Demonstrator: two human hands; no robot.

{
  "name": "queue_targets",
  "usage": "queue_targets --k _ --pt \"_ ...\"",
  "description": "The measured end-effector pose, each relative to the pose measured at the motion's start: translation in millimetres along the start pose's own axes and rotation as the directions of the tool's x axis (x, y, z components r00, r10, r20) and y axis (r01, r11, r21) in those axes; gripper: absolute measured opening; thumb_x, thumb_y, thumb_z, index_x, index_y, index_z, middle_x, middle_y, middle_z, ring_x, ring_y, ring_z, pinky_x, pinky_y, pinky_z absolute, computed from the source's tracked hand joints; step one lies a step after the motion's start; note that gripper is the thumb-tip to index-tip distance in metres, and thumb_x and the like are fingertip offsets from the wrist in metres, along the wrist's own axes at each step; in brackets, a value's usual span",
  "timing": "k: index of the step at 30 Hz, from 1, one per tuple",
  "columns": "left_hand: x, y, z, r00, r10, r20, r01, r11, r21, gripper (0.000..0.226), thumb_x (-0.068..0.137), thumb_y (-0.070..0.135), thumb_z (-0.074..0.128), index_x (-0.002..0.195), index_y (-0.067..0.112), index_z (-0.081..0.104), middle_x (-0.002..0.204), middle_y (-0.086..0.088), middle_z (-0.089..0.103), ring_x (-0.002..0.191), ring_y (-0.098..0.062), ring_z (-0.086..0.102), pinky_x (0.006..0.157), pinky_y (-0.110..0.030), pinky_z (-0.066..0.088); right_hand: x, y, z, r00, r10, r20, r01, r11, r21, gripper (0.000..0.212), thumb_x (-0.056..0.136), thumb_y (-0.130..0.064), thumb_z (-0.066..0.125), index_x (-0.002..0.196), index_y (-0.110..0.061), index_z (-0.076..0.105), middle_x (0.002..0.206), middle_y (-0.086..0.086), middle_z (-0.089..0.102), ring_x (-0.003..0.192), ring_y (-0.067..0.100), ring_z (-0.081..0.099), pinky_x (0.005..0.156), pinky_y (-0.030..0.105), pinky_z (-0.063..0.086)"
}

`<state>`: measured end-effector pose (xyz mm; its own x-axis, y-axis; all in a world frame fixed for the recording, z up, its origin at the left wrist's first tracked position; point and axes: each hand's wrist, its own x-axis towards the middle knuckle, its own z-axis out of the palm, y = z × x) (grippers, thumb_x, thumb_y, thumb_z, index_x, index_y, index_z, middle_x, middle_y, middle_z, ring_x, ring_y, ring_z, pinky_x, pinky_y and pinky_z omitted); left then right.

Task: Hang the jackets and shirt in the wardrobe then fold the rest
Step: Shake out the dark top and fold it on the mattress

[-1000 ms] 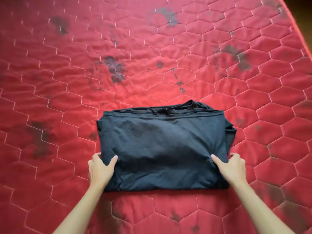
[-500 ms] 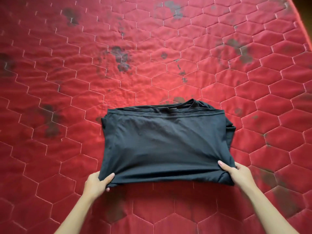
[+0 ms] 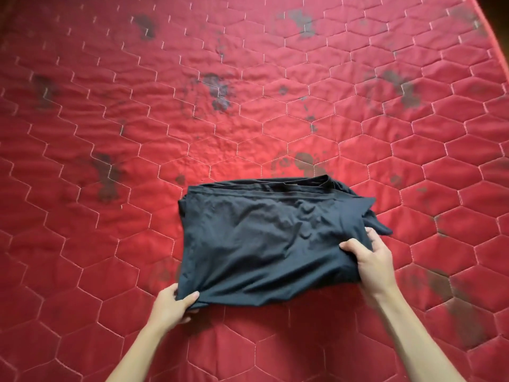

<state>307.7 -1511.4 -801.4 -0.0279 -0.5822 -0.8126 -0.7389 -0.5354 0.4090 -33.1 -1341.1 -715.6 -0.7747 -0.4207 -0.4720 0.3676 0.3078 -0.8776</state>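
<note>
Two grips are working one dark garment (image 3: 261,238), folded into a rough rectangle and lying on the red quilted mattress (image 3: 110,119), which is showing on every side of the garment. A dark stain (image 3: 304,161) is sitting just past the garment's far edge. Left grip (image 3: 172,304) is pinching the garment's near-left corner, thumb lying on top and fingers going underneath; that corner is looking slightly lifted, with shadow showing under it. Right grip (image 3: 374,260) is clenching the garment's right edge, further up than the near-right corner, thumb pressing on top and fingers curling round the side layers. Long axis of the garment is running left to right, a little skewed, the right end sitting further off than the left. Both grips are therefore holding the garment's near half, and the bulk of the cloth is lying beyond them, toward the banded far edge (image 3: 275,186). A loose flap (image 3: 380,227) is poking out at the garment's far-right corner, just beyond the right grip. Judgement: the folding part of the task is under way, and the coming move is likely turning on that near-to-far relation, whether that means lifting the bundle whole or closing one end over the other. Right grip is lying closer to the flap, so it is looking better placed for tucking it.
</note>
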Motion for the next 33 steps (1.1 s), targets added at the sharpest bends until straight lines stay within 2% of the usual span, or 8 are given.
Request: queue_targets --k 4,7,12,14,17,23,28,33 --pt "-4 3 -3 0.939 0.137 -0.316 -0.108 0.988 0.11 0.032 0.084 0.027 0.079 0.111 0.02 0.062 0.1 -0.004 0.072 0.097 -0.028 0.068 0.091 -0.042 0.052 -21 -29 76 0.965 -0.215 0.152 0.238 0.96 -0.149 0.025 0.076 0.004 0.063 0.083 -0.019 0.057 0.072 -0.01 0.059 0.063 0.004 0.05 0.064 0.022 0.044" --pt "-18 28 -4 0.808 0.256 -0.53 -0.319 0.947 -0.029 0.023 0.09 0.021 0.072 0.111 0.018 0.065 0.108 -0.006 0.068 0.102 -0.023 0.065 0.092 -0.03 0.049 -44 -30 139 0.869 -0.319 0.379 0.427 0.869 -0.248 0.017 0.07 -0.012 0.06 0.084 -0.02 0.054 0.082 -0.009 0.057 0.071 0.008 0.053 0.07 0.025 0.045" --pt "-10 67 -5 0.989 0.15 -0.005 -0.1 0.635 -0.766 0.045 0.095 0.042 0.06 0.124 0.009 0.065 0.117 -0.015 0.072 0.109 -0.028 0.067 0.099 -0.044 0.051 -69 16 213 0.718 -0.022 0.695 0.56 0.612 -0.559 0.029 0.077 -0.028 0.063 0.102 -0.026 0.05 0.163 -0.001 0.022 0.107 0.029 0.062 0.083 0.035 0.048" --pt "1 68 -4 0.99 0.104 0.095 0.004 0.655 -0.755 0.066 0.081 0.062 0.069 0.126 0.014 0.067 0.122 -0.01 0.071 0.115 -0.028 0.067 0.104 -0.046 0.049 -73 37 221 0.673 0.129 0.729 0.52 0.618 -0.589 0.04 0.077 -0.035 0.065 0.113 -0.028 0.048 0.167 -0.003 -0.004 0.109 0.025 0.063 0.087 0.033 0.047" --pt "16 64 -2 1.0 0.007 -0.03 -0.024 0.783 -0.622 0.076 0.06 0.064 0.081 0.119 0.018 0.069 0.114 -0.002 0.074 0.108 -0.023 0.07 0.102 -0.046 0.051 -77 63 211 0.612 0.199 0.765 0.497 0.655 -0.569 0.052 0.081 -0.038 0.063 0.128 -0.025 0.046 0.164 0.008 0.019 0.137 0.014 0.045 0.102 0.027 0.041" --pt "25 55 -1 0.992 0.099 -0.084 -0.128 0.854 -0.505 0.018 0.092 0.005 0.068 0.107 0.015 0.068 0.109 -0.005 0.075 0.101 -0.02 0.071 0.095 -0.039 0.055 -60 92 168 0.77 0.03 0.638 0.461 0.665 -0.588 0.036 0.088 -0.02 0.058 0.124 -0.025 0.056 0.138 -0.009 0.049 0.086 0.005 0.063 0.094 0.03 0.048" --pt "31 59 -13 0.98 0.196 -0.033 -0.184 0.83 -0.527 0.024 0.095 -0.004 0.059 0.109 0.013 0.068 0.105 -0.001 0.076 0.089 -0.011 0.073 0.083 -0.026 0.059 -38 106 144 0.9 -0.064 0.432 0.382 0.593 -0.708 0.031 0.089 -0.012 0.058 0.119 -0.019 0.06 0.12 -0.002 0.058 0.109 0.02 0.055 0.098 0.037 0.045" --pt "36 73 -32 0.947 0.226 0.228 -0.033 0.775 -0.631 0.033 0.088 -0.005 0.057 0.119 0.003 0.066 0.117 -0.015 0.072 0.104 -0.024 0.071 0.095 -0.034 0.056 -16 92 153 0.86 -0.327 0.391 0.507 0.471 -0.722 0.038 0.083 -0.006 0.064 0.119 -0.016 0.064 0.13 0.004 0.056 0.12 0.024 0.05 0.102 0.038 0.042"
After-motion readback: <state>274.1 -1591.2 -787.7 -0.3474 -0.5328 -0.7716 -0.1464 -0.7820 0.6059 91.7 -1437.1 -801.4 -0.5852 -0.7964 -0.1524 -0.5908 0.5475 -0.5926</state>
